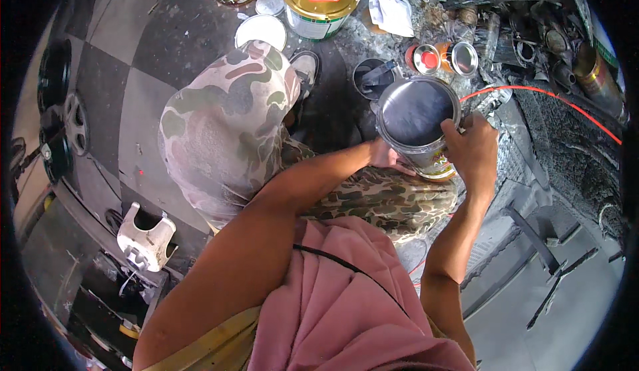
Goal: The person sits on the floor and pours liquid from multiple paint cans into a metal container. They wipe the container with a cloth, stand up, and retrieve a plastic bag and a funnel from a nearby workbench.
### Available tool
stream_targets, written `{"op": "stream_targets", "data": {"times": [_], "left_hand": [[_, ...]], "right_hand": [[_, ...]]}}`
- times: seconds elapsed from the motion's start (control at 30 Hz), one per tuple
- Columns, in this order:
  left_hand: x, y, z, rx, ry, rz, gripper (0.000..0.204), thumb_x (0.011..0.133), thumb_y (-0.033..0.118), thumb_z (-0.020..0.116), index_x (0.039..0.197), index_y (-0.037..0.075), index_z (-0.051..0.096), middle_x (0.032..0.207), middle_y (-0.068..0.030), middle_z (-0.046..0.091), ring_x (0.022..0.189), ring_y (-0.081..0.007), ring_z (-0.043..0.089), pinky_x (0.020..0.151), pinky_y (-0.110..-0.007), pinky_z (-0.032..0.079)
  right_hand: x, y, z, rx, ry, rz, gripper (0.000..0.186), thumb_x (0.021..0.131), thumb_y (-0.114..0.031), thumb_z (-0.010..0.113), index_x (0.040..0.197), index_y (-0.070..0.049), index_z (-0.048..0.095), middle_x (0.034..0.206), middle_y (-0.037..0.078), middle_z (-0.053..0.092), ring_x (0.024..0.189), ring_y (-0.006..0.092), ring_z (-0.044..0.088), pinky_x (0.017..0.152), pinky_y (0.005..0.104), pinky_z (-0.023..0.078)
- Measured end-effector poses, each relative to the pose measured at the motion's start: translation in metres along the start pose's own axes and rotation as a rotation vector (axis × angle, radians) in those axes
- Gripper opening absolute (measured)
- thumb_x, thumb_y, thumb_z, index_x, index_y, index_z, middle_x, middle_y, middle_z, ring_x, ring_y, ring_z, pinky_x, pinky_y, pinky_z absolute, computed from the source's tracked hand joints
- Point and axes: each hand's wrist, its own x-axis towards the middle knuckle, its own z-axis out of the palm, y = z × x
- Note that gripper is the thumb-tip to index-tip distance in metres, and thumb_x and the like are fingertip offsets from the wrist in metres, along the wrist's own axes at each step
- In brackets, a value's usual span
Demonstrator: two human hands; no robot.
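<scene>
A metal paint can (434, 161), its lid off, is tilted so that its round mouth faces up toward me. Grey, shiny material shows inside, though how full it is I cannot tell. My right hand (471, 146) is closed on the can's right rim, with the thumb and fingers at the edge. Low on the left side, my left hand (393, 157) cups the can, its fingers partly hidden beneath and behind it. Just beyond the can stands a small dark cup (363, 91) with a flat tool lying across its mouth.
A gold-lidded tub (326, 5) stands at the back beside a white round lid (246, 35). Small cans (439, 50) sit past the paint can. A red hose (539, 90) crosses to the right among metal scrap (489, 28). A white plastic stool (150, 241) is at left.
</scene>
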Motion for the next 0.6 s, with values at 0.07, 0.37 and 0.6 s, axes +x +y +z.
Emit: {"op": "stream_targets", "data": {"times": [0.07,0.37,0.6], "left_hand": [[-0.001,0.001,-0.008,0.078,0.052,0.017,0.074,0.099,0.062,0.031,0.154,0.012,0.031,0.158,-0.0108,0.034,0.144,-0.0353,0.034,0.113,-0.064,0.033],[-0.018,0.02,0.016,0.358,0.573,0.088,0.081,0.095,0.071,0.024,0.136,0.007,0.054,0.125,-0.0197,0.064,0.112,-0.0403,0.064,0.089,-0.064,0.053],[-0.024,0.015,-0.002,0.44,0.7,0.184,0.085,0.087,0.078,0.033,0.137,0.012,0.053,0.124,-0.0171,0.063,0.106,-0.0328,0.066,0.08,-0.058,0.059]], "right_hand": [[-0.001,0.003,0.0,0.041,-0.031,0.067,0.036,0.079,-0.025,0.073,0.079,0.009,0.062,0.069,0.026,0.066,0.064,0.0364,0.07,0.063,0.0448,0.053],[-0.011,0.057,0.021,0.368,-0.25,0.193,0.032,0.089,-0.018,0.069,0.093,0.01,0.053,0.071,0.019,0.065,0.058,0.0266,0.071,0.049,0.0351,0.053],[-0.01,0.105,0.048,0.752,-0.356,0.196,0.038,0.092,-0.014,0.068,0.112,0.009,0.044,0.083,0.015,0.065,0.06,0.0249,0.071,0.046,0.0311,0.054]]}}
